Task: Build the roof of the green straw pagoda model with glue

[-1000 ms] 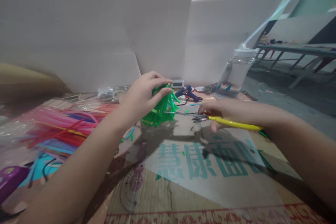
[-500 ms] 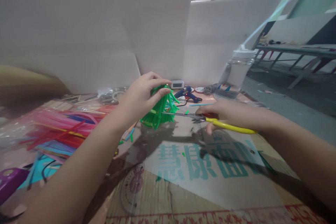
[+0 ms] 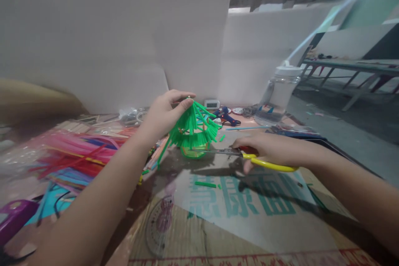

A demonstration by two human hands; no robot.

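My left hand (image 3: pixel 168 112) pinches the top of a green pipe-cleaner tree (image 3: pixel 196 135), whose tiers of green strands fan out over a round green base. In my right hand (image 3: pixel 258 149) is a pair of scissors (image 3: pixel 268 163) with yellow handles. Their blades point left and reach the lower front of the tree, near its base. A cut green piece (image 3: pixel 205 184) lies on the printed sheet (image 3: pixel 249 230) below, and another small green bit (image 3: pixel 222 137) rests to the right of the tree.
Pink, red and blue pipe cleaners (image 3: pixel 84 149) lie in plastic at left, near a purple glue gun (image 3: pixel 18 216). Behind the tree are a blue glue gun (image 3: pixel 229 116) and a small digital clock (image 3: pixel 212 103). A water bottle (image 3: pixel 277 91) stands at the back right.
The tree has turned and tilted in my left hand, baring its round base. The scissors have dropped slightly, and a longer green piece now lies on the sheet.
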